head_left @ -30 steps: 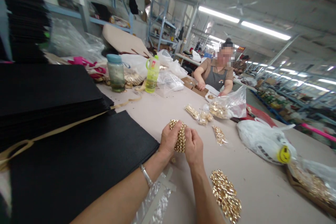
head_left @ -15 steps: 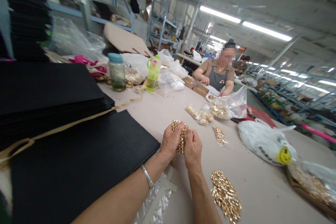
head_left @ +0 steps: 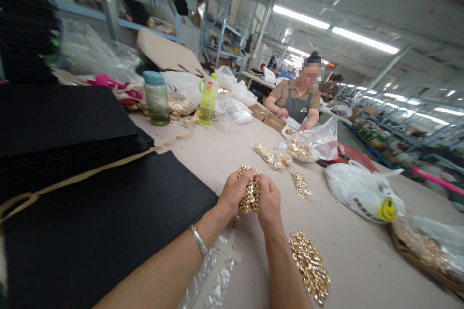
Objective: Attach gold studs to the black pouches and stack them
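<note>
Over the table, my left hand (head_left: 233, 193) and my right hand (head_left: 270, 202) grip a packet of small gold-coloured metal pieces (head_left: 250, 196) from both sides. The thumbs are on top, and the shiny pieces bulge between the hands. Whether plastic film wraps them is hard to see. A loose pile of gold pieces (head_left: 310, 268) lies right of my right forearm. Beyond my hands are a small clear packet of gold pieces (head_left: 300, 184) and more such packets (head_left: 271, 157). Clear plastic strips (head_left: 217, 270) lie beneath my left forearm.
Black sheets (head_left: 108, 222) are stacked at the left, crossed by a tan strap (head_left: 108, 166). A blue-lidded bottle (head_left: 156, 99) and a green bottle (head_left: 208, 101) stand behind. White plastic bags (head_left: 358, 190) lie right. A co-worker (head_left: 297, 99) sits across the table (head_left: 224, 147).
The held packet shows more of its gold pieces as my hands have moved slightly apart. The whole view has shifted a little. The co-worker's hands remain low at the table.
</note>
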Demonstrator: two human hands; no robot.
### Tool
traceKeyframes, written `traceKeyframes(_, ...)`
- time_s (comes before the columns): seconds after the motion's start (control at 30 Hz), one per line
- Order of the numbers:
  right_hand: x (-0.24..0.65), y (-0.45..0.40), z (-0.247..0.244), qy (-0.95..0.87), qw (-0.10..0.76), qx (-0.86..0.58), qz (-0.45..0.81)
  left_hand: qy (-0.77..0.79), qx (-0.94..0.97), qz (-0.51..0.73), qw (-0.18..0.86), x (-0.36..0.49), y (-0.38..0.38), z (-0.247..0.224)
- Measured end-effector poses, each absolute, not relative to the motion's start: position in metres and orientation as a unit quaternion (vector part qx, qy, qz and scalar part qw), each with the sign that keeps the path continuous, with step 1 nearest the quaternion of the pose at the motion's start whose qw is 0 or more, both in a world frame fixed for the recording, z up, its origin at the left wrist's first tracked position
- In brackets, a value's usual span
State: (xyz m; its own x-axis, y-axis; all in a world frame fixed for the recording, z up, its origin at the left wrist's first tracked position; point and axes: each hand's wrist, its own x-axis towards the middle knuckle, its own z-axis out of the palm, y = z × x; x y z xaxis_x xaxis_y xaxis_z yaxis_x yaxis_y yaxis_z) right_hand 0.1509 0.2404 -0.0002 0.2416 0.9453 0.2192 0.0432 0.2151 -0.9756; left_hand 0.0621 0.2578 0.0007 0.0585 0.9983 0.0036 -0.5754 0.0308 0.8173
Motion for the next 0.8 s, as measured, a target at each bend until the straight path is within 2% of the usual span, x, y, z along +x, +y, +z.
traceKeyframes(0.13,0.154,0.245,-0.005,-0.447,0.605,-0.487,0.442,0.316,0.339,0.598,0.654,0.062,0.258,0.001)
traceKeyframes(0.47,0.157,0.244,-0.006,-0.528,0.56,-0.565,0.298,0.322,0.345,0.588,0.657,0.062,0.258,0.001)
traceKeyframes(0.8,0.16,0.237,0.013,-0.497,0.536,-0.531,0.429,0.285,0.358,0.531,0.713,0.06,0.253,0.01)
